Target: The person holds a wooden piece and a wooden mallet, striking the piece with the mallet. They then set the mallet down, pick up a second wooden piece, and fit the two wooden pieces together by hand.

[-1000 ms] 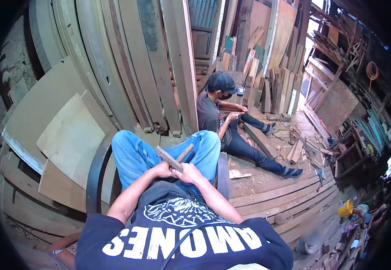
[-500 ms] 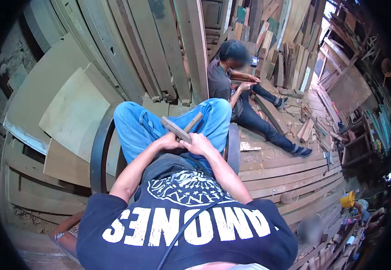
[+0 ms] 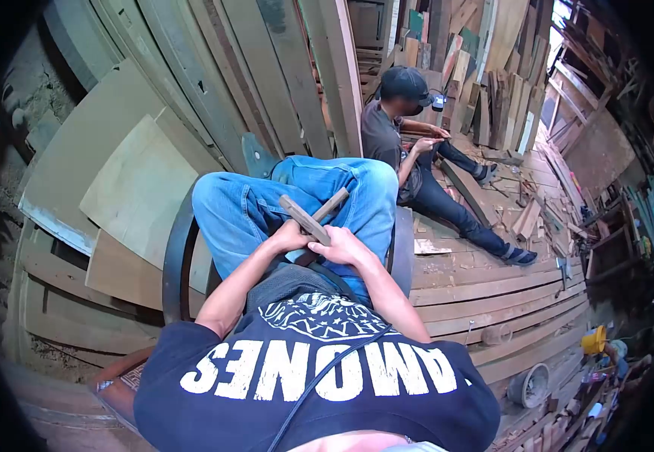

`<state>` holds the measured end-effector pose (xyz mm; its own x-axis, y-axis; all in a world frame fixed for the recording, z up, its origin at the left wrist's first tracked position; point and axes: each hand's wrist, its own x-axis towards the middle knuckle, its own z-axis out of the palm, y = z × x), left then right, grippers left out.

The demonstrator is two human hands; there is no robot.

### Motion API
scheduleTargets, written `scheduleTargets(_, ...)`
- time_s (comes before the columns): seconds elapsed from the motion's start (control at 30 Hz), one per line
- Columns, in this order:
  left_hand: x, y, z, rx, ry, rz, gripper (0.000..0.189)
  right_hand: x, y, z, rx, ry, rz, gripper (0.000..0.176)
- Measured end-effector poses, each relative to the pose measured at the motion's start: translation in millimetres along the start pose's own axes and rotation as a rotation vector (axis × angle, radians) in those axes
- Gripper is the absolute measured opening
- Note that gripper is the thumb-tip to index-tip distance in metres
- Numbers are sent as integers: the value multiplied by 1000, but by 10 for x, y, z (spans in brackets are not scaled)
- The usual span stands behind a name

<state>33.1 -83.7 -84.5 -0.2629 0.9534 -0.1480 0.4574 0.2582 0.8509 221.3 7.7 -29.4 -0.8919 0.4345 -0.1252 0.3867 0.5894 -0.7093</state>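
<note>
Two short wooden pieces cross each other over my lap, between my knees in blue jeans. My left hand (image 3: 289, 236) is closed at the lower end of the crossed pieces. Beside it, my right hand (image 3: 340, 245) is closed around the lower end of the front wooden piece (image 3: 304, 218), which slants up to the left. The other wooden piece (image 3: 332, 203) slants up to the right behind it. Part of a dark object shows below my hands; what it is, I cannot make out.
A person (image 3: 398, 128) in a dark cap sits on the plank floor (image 3: 485, 294) at the right, holding a small thing. Tall boards (image 3: 267, 75) lean ahead, and plywood sheets (image 3: 139, 188) stand at the left. A bucket (image 3: 529, 386) lies at the lower right.
The view has shifted, so the surroundings sit further right. My legs have moved, and a foot now shows beyond my knees. Both hands keep hold of the wood.
</note>
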Motion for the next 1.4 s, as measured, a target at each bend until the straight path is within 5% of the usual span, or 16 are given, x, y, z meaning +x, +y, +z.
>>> scheduleTargets(0.27, -120, 189, -145, 2, 194, 85, 36, -61, -45, -21, 216, 170, -127, 57)
scheduleTargets(0.5, -477, 913, -444, 186, 294, 139, 44, -20, -158, -148, 311, 389, -372, 41)
scheduleTargets(0.63, -534, 868, -505, 171, 384, 272, 36, -33, -172, -250, 262, 350, -267, 39)
scheduleTargets(0.8, -639, 895, -467, 161, 373, 310, 30, -124, -89, -232, 183, 641, -320, 33)
scheduleTargets(1.0, -801, 1054, -437, 41, 255, 171, 44, 28, 49, -201, 255, 897, -326, 29)
scheduleTargets(1.4, -881, 1166, -251, 22, 201, 371, 51, 80, 107, -266, 420, 1049, -253, 16)
